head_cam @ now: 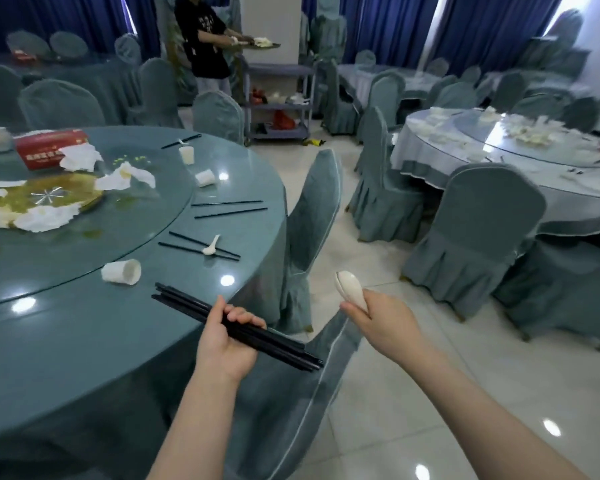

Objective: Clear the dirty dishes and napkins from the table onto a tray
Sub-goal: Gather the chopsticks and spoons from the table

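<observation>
several stiff, slippery chopsticks [238, 329] are clenched mid-length in the left hand [227, 344] at the worktop [84, 341] edge, a fragile spoon [350, 289] gripped by its handle in the right hand [383, 322].

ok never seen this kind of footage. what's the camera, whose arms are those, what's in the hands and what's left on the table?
There is no robot: one wide-angle camera sits on a person's head, looking forward and down, so the two bare arms are the wearer's own. The left hand grips a bundle of black chopsticks. The right hand holds white spoons, apparently more than one nested together. On the round table nearby lie a tipped white cup, another spoon resting across chopsticks, more loose chopsticks and two further cups. On its glass turntable are crumpled napkins, a dirty platter and a red box. In the background another person holds a loaded tray beside a cart.
</observation>
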`<state>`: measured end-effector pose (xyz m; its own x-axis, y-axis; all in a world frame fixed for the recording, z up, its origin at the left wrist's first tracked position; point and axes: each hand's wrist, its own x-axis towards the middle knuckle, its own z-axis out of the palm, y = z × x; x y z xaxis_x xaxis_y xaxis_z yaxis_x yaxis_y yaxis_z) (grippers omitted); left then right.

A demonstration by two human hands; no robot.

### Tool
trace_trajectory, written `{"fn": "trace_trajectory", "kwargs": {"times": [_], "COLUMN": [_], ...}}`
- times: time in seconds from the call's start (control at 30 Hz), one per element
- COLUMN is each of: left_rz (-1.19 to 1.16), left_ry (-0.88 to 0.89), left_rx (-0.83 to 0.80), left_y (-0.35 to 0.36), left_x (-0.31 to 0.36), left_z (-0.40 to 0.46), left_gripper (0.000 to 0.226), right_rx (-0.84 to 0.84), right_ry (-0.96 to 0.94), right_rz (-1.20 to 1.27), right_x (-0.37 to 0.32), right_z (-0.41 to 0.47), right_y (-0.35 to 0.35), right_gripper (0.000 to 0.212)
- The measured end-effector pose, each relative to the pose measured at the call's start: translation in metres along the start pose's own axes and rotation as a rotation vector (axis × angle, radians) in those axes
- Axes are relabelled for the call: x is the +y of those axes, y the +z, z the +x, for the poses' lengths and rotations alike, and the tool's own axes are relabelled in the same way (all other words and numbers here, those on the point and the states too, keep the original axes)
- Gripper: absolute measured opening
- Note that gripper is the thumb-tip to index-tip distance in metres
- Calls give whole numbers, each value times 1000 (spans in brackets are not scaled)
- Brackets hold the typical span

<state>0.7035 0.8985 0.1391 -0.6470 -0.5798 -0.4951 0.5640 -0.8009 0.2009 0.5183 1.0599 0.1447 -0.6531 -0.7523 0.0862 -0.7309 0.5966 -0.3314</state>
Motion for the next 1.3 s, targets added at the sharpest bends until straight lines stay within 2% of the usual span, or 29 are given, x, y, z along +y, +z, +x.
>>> {"fn": "trace_trajectory", "kwargs": {"times": [0.23, 0.53, 0.77, 0.87, 0.93, 1.03, 1.3], "left_rz": [-12, -85, -128, -145, -153, -191, -366], "left_ry": [49, 168, 241, 292, 313, 358, 629], "left_rx": [45, 109, 105, 143, 166, 204, 317], "left_y": [32, 79, 134, 151, 158, 159, 164], "left_x": [-93, -118, -114, -111, -109, -106, -102], "left_z": [40, 130, 239, 271, 285, 307, 346], "left_gripper": [37, 37, 32, 37, 38, 36, 36], "right_rx": [-31, -182, -278, -295, -330, -368, -540], "right_ry": [-24, -181, -315, -372, -434, -543, -858], "right_rz": [37, -40, -15, 34, 40, 73, 118], "right_x": [117, 182, 191, 190, 185, 173, 116], "right_z": [40, 161, 302, 354, 383, 429, 542], "right_y": [-42, -42, -35, -36, -31, -17, 36], "right_gripper": [34, 24, 25, 16, 19, 8, 8]}}
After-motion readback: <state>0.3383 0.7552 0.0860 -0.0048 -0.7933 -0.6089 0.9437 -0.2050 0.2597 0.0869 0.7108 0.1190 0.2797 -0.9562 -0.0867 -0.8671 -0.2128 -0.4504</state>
